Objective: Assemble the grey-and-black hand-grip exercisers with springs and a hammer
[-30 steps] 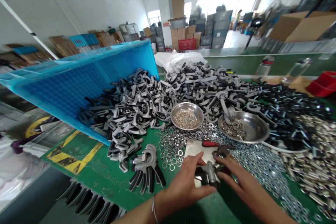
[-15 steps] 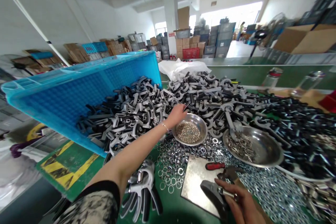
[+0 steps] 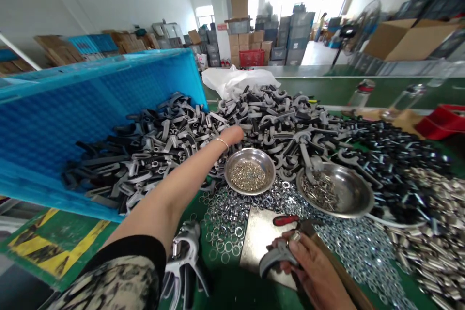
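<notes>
My left hand (image 3: 234, 134) is curled closed at the near edge of a pile of grey-and-black hand-grip handles (image 3: 271, 121). Its fingertips are hidden, so what they hold cannot be made out. In front of it stands a steel bowl (image 3: 269, 185) of small metal pieces. My right hand (image 3: 308, 261) is closed around a curved grey hand-grip handle (image 3: 278, 255), with a metal spring (image 3: 294, 237) showing by the thumb. Under that hand lies a metal plate (image 3: 250, 240) bearing a red-handled tool (image 3: 285, 220). Assembled hand grips (image 3: 187, 252) rest below my left forearm.
A blue crate (image 3: 145, 77) lies tipped at the left, spilling handles. Another steel bowl (image 3: 358, 191) holds metal pins. Loose rings (image 3: 225, 237), nuts (image 3: 363, 252), metal cylinders (image 3: 436, 218) and black parts (image 3: 392, 155) cover the table. Glass jars (image 3: 363, 94) stand behind.
My left hand has moved from above the bowl's rim to the handle pile. My right hand has turned the handle, raising the spring end towards the thumb. The view has shifted right and slightly down.
</notes>
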Tool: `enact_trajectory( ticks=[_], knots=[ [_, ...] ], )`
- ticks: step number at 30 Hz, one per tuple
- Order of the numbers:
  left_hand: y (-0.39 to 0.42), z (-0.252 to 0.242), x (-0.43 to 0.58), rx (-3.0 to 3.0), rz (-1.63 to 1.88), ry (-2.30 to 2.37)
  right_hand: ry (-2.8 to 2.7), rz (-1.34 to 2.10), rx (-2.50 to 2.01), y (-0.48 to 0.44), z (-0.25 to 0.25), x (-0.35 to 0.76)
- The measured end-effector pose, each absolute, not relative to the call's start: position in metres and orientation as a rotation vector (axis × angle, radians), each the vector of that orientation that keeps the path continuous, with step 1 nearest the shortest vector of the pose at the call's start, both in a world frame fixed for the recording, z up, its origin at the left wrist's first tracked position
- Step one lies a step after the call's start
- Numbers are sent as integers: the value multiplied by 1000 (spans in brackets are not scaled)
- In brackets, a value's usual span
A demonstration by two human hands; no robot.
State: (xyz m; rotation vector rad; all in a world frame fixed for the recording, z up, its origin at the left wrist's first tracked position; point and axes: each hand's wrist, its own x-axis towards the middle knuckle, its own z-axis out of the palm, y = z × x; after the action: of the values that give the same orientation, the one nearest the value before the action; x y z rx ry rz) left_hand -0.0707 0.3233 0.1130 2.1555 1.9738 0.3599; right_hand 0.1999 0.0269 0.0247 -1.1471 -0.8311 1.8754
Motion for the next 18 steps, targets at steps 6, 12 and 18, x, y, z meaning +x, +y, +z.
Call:
enact_trajectory(
  ticks=[6,12,18],
  knots=[
    [225,128,-115,1911,735,2046,-866,2054,-1115,9,28,187],
    [26,89,-84,1217,1283,1219,-1557,1435,-1406,3,31,186],
    [-64,55,-11,778,994,1037,-2028,1000,-1368,-10,55,173]
  ],
)
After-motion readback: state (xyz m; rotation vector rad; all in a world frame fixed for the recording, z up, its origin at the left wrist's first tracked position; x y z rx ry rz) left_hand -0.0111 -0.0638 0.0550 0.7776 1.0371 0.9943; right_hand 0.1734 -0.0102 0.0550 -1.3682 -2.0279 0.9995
